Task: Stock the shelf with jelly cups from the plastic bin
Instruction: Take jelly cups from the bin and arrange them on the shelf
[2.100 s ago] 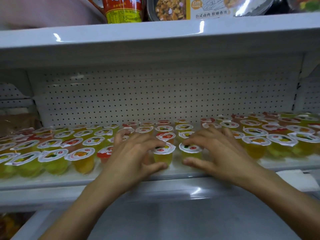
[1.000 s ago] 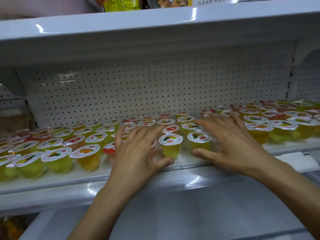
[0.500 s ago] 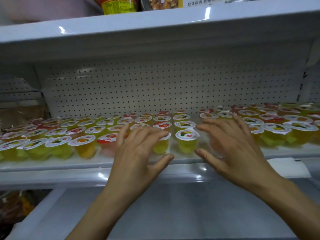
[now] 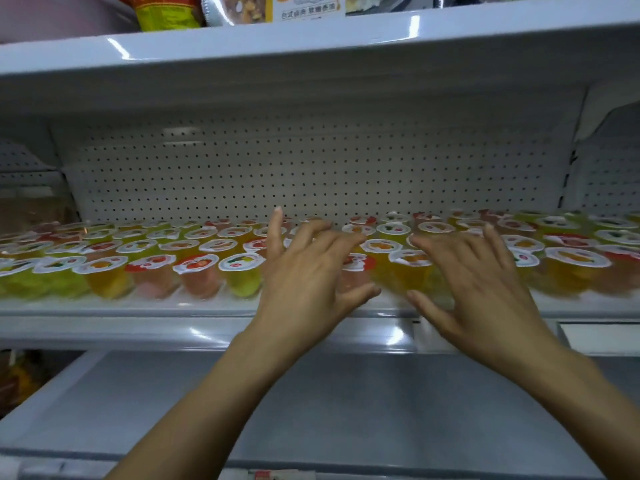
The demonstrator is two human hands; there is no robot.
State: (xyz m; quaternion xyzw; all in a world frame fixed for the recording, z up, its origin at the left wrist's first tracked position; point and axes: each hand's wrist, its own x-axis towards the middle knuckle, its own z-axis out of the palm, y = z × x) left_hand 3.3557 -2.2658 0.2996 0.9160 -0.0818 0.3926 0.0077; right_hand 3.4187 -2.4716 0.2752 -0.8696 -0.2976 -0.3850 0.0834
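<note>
Rows of jelly cups (image 4: 239, 275) in yellow, orange and pink, with white foil lids, fill the white shelf (image 4: 138, 308) from left to right. My left hand (image 4: 304, 282) hovers over the cups at the shelf's middle front, fingers spread, index finger raised. Just right of it my right hand (image 4: 474, 278) is also spread, palm down, over the front cups. A few cups (image 4: 401, 268) stand between the two hands. Neither hand holds a cup. The plastic bin is out of view.
A perforated white back panel (image 4: 311, 168) closes the shelf behind the cups. The shelf above (image 4: 311, 46) carries packaged snacks and a red-and-yellow can (image 4: 166, 12). A flat grey ledge (image 4: 346, 403) lies under my forearms. A white price tag (image 4: 599, 336) hangs at the shelf's front right.
Both hands have shifted right along the shelf front and spread wider over the cups. My left index finger has lifted. The view has moved closer to the shelf.
</note>
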